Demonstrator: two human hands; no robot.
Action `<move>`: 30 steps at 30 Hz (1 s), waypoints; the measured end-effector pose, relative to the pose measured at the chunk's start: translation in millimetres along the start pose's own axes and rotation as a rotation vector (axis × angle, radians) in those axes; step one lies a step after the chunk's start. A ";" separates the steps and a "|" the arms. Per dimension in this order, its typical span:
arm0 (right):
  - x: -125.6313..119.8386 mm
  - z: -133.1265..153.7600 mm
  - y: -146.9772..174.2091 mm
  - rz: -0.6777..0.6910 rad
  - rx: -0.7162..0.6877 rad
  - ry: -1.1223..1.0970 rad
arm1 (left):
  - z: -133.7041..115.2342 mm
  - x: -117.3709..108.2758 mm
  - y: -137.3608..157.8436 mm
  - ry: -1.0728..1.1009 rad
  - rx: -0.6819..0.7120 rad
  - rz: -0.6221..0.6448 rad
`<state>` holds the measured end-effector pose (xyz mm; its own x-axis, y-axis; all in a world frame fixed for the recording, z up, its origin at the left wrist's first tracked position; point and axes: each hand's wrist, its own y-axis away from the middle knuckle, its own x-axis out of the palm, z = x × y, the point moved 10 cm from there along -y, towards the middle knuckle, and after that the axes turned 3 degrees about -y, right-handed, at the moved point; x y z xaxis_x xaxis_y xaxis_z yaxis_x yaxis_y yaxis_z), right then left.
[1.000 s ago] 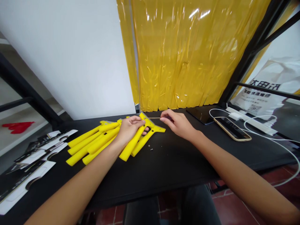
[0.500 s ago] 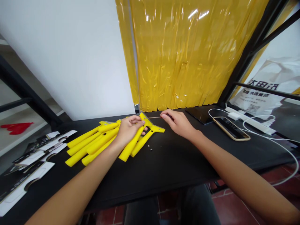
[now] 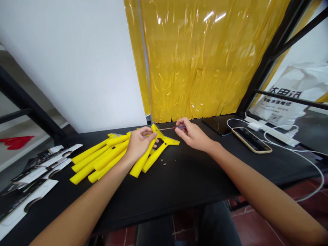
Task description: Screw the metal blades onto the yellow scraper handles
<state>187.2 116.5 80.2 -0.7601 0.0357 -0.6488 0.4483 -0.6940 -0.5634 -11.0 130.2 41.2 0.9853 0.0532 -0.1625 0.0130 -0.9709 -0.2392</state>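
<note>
My left hand [image 3: 139,140] is closed around a yellow scraper [image 3: 145,155], tilted with its handle toward me. In my right hand [image 3: 192,134] is a screwdriver [image 3: 180,127], pinched by its handle between thumb and fingers. Its thin shaft points left, and the tip meets the head of the held scraper. Just right of that scraper lies another yellow scraper [image 3: 155,158] on the table. Left of my left hand sits a pile of several yellow scrapers [image 3: 96,160], partly behind my forearm. A small screw [image 3: 164,164] and a tiny nut or washer [image 3: 161,160] lie on the black tabletop.
Black-and-white cards [image 3: 28,201] are heaped at the left. At the right lie a phone [image 3: 252,140], a dark tablet-like slab [image 3: 217,126], a white power strip [image 3: 274,131] and a white cable [image 3: 314,164]. A yellow plastic curtain [image 3: 205,68] hangs behind the table.
My right fingers have loosened and shifted on the screwdriver, so more of its handle shows. The left hand and held scraper stay nearly in place; the view has shifted slightly.
</note>
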 end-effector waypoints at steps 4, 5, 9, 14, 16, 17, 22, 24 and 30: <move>0.6 -5.4 -0.6 -0.017 0.033 0.086 | -0.5 -0.8 -0.4 -0.020 0.014 0.001; -0.3 -8.4 -0.8 -0.029 0.057 0.114 | -1.1 -0.8 -0.2 -0.022 0.019 0.002; 1.0 -14.5 -0.3 -0.022 0.116 0.157 | -3.7 -2.2 0.3 -0.028 0.041 -0.004; 10.1 -3.2 1.3 0.043 0.024 0.064 | -1.7 -8.7 -1.9 -0.017 0.033 -0.038; 8.8 -3.6 1.0 0.030 0.027 0.089 | -1.6 -9.4 -2.6 -0.020 0.038 -0.039; 7.6 -5.4 0.6 0.022 0.043 0.101 | -1.7 -9.5 -2.9 -0.023 0.041 -0.037; 8.6 -9.6 -1.2 0.043 0.079 0.099 | -0.7 -10.0 -3.6 -0.041 0.053 -0.038; 9.7 -7.6 -1.0 0.046 0.054 0.094 | -1.0 -10.1 -3.6 -0.049 0.062 -0.040; -0.9 2.0 0.1 -0.057 -0.055 0.091 | -1.4 -5.9 -0.7 -0.044 0.022 -0.030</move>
<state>187.0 115.0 81.7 -0.7401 0.1407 -0.6576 0.4328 -0.6487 -0.6259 -16.6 130.3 43.7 0.9761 0.0931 -0.1963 0.0385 -0.9633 -0.2656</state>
